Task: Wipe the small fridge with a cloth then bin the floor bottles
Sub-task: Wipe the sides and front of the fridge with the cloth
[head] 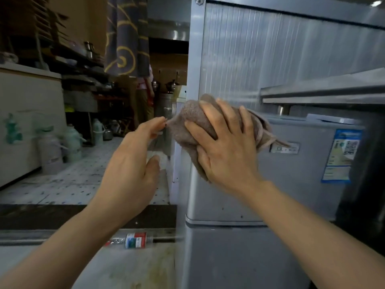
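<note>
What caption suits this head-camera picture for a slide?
Right hand presses a brown cloth to the grey fridge, left hand touches its tip; a bottle lies on the floor.
</note>
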